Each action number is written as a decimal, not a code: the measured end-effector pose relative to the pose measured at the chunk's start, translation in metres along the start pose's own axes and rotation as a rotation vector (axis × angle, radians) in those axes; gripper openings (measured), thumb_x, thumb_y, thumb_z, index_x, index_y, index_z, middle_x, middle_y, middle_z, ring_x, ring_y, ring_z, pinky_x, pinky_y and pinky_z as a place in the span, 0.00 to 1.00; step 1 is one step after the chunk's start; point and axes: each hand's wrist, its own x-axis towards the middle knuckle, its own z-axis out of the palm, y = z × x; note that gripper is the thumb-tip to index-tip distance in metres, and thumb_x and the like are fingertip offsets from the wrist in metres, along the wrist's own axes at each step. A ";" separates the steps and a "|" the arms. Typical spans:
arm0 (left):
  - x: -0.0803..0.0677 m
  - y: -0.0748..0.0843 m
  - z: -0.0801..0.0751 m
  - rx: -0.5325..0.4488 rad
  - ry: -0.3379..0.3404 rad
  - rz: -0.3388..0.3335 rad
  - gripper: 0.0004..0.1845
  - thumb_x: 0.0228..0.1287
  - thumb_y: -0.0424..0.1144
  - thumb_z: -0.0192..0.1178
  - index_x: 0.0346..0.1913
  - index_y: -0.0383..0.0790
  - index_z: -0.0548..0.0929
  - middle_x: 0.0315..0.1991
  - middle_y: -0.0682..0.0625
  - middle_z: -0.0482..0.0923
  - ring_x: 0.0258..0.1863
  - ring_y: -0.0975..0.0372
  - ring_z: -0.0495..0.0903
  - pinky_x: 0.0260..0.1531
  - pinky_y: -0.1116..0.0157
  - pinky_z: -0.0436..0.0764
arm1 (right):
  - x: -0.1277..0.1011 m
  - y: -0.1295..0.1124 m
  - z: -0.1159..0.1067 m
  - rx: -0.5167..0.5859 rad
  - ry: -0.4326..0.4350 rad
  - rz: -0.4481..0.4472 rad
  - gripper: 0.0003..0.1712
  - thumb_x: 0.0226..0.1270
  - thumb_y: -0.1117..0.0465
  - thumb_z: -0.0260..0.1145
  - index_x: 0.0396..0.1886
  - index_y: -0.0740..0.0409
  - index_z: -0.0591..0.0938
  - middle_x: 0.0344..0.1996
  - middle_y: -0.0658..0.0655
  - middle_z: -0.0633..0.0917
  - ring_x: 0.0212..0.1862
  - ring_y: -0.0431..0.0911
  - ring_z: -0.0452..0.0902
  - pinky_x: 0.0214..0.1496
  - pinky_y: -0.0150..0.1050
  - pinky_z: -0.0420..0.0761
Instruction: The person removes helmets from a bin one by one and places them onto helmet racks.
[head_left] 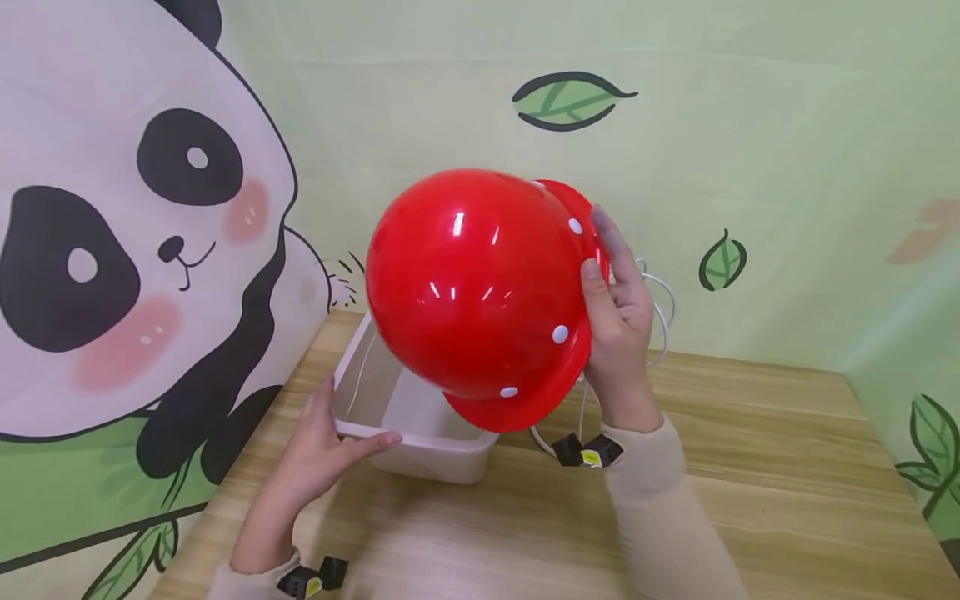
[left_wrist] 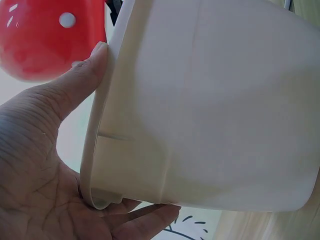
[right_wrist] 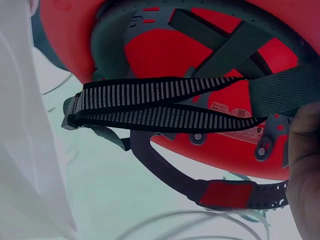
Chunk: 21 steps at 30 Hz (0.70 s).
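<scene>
A red hard hat (head_left: 472, 275) with white round studs is held over a white plastic bin (head_left: 438, 460), its dome toward the left and the open underside turned to the right. My right hand (head_left: 618, 329) grips the hat by its rim, thumb on the outer side. The right wrist view shows the hat's inside, with a striped chin strap (right_wrist: 160, 95) and a dark headband (right_wrist: 167, 172). My left hand (head_left: 318, 454) holds the bin's near left corner, thumb along the front rim and fingers round the left side. The hat hides part of the bin's inside.
The bin stands on a wooden table (head_left: 750, 467). White cables (head_left: 663, 321) run behind the right hand. A panda-printed wall (head_left: 225, 333) borders the left, and a green leaf-patterned backdrop (head_left: 750, 125) stands behind. Small black devices sit at both wrists.
</scene>
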 end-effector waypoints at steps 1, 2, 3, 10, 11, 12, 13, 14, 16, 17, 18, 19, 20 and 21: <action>0.000 0.000 0.000 0.006 0.005 0.005 0.70 0.38 0.66 0.74 0.77 0.43 0.42 0.69 0.40 0.56 0.65 0.45 0.64 0.56 0.42 0.77 | 0.000 -0.003 -0.003 0.028 0.022 -0.013 0.30 0.73 0.73 0.46 0.73 0.59 0.61 0.68 0.66 0.66 0.63 0.52 0.73 0.55 0.40 0.82; 0.000 -0.001 0.001 0.013 0.009 0.008 0.70 0.38 0.66 0.73 0.77 0.42 0.42 0.69 0.40 0.56 0.64 0.45 0.65 0.57 0.42 0.76 | 0.000 -0.006 -0.006 0.049 0.045 -0.029 0.29 0.73 0.72 0.46 0.73 0.59 0.62 0.68 0.67 0.66 0.64 0.52 0.72 0.56 0.40 0.82; 0.000 -0.001 0.001 0.015 0.011 0.012 0.69 0.38 0.66 0.74 0.77 0.43 0.42 0.69 0.40 0.56 0.64 0.45 0.65 0.58 0.42 0.75 | 0.000 -0.008 -0.009 0.079 0.069 -0.042 0.29 0.73 0.71 0.46 0.73 0.59 0.62 0.68 0.67 0.66 0.64 0.53 0.72 0.56 0.39 0.82; 0.000 -0.003 0.001 0.035 0.030 0.038 0.69 0.38 0.66 0.74 0.77 0.47 0.43 0.67 0.38 0.59 0.63 0.47 0.67 0.60 0.41 0.72 | -0.003 -0.014 -0.033 0.180 0.189 -0.135 0.27 0.73 0.70 0.51 0.71 0.64 0.65 0.67 0.67 0.66 0.65 0.55 0.69 0.57 0.40 0.82; 0.000 -0.003 0.001 0.034 0.030 0.041 0.68 0.38 0.66 0.74 0.77 0.47 0.43 0.67 0.38 0.59 0.63 0.46 0.67 0.60 0.41 0.72 | -0.003 -0.014 -0.036 0.193 0.200 -0.149 0.27 0.72 0.70 0.52 0.70 0.65 0.65 0.66 0.68 0.67 0.64 0.55 0.70 0.56 0.40 0.82; 0.000 -0.003 0.002 0.035 0.032 0.044 0.68 0.38 0.66 0.74 0.77 0.47 0.43 0.67 0.38 0.59 0.63 0.46 0.67 0.60 0.41 0.71 | -0.003 -0.014 -0.040 0.195 0.208 -0.161 0.27 0.72 0.70 0.52 0.70 0.65 0.65 0.66 0.68 0.67 0.64 0.55 0.70 0.56 0.40 0.82; 0.000 -0.003 0.002 0.037 0.033 0.044 0.68 0.38 0.66 0.74 0.77 0.47 0.43 0.67 0.38 0.59 0.63 0.46 0.67 0.60 0.42 0.71 | -0.004 -0.014 -0.043 0.196 0.219 -0.169 0.27 0.72 0.70 0.52 0.70 0.65 0.65 0.66 0.68 0.67 0.64 0.55 0.70 0.56 0.40 0.82; 0.000 -0.003 0.003 0.038 0.034 0.042 0.69 0.38 0.66 0.74 0.77 0.46 0.43 0.67 0.37 0.59 0.63 0.46 0.67 0.61 0.42 0.71 | -0.004 -0.014 -0.046 0.197 0.228 -0.176 0.27 0.72 0.70 0.52 0.70 0.65 0.66 0.66 0.69 0.67 0.64 0.56 0.70 0.56 0.40 0.82; 0.000 -0.003 0.003 0.041 0.035 0.035 0.70 0.38 0.66 0.74 0.77 0.44 0.42 0.67 0.37 0.59 0.63 0.46 0.67 0.61 0.42 0.71 | -0.006 -0.013 -0.052 0.201 0.247 -0.181 0.27 0.72 0.70 0.52 0.69 0.65 0.66 0.66 0.68 0.67 0.64 0.56 0.70 0.56 0.41 0.82; -0.001 -0.003 0.003 0.046 0.035 0.031 0.70 0.38 0.66 0.74 0.78 0.43 0.41 0.67 0.36 0.59 0.63 0.45 0.67 0.62 0.42 0.70 | -0.008 -0.013 -0.055 0.195 0.258 -0.179 0.26 0.72 0.70 0.53 0.69 0.65 0.67 0.66 0.68 0.68 0.65 0.56 0.69 0.57 0.41 0.82; -0.001 -0.003 0.003 0.048 0.035 0.027 0.70 0.38 0.66 0.74 0.77 0.43 0.41 0.68 0.36 0.58 0.63 0.45 0.67 0.62 0.42 0.70 | -0.009 -0.012 -0.058 0.189 0.270 -0.177 0.26 0.72 0.70 0.53 0.69 0.65 0.67 0.66 0.68 0.68 0.65 0.56 0.69 0.57 0.41 0.82; -0.001 -0.003 0.003 0.047 0.037 0.026 0.70 0.38 0.66 0.74 0.77 0.42 0.41 0.67 0.36 0.59 0.63 0.46 0.67 0.62 0.42 0.70 | -0.010 -0.012 -0.060 0.184 0.281 -0.176 0.26 0.71 0.70 0.54 0.69 0.65 0.68 0.66 0.67 0.68 0.65 0.57 0.69 0.57 0.41 0.82; -0.001 -0.003 0.002 0.045 0.038 0.027 0.70 0.38 0.66 0.74 0.77 0.42 0.41 0.67 0.36 0.59 0.63 0.46 0.67 0.62 0.42 0.70 | -0.012 -0.011 -0.063 0.178 0.290 -0.176 0.26 0.71 0.69 0.54 0.69 0.65 0.68 0.66 0.67 0.68 0.66 0.57 0.68 0.57 0.41 0.82; -0.002 -0.004 0.002 0.045 0.039 0.027 0.70 0.38 0.66 0.74 0.77 0.42 0.41 0.67 0.36 0.59 0.63 0.46 0.67 0.62 0.42 0.70 | -0.013 -0.010 -0.066 0.175 0.299 -0.177 0.26 0.71 0.69 0.54 0.68 0.65 0.68 0.66 0.67 0.68 0.66 0.57 0.68 0.57 0.42 0.82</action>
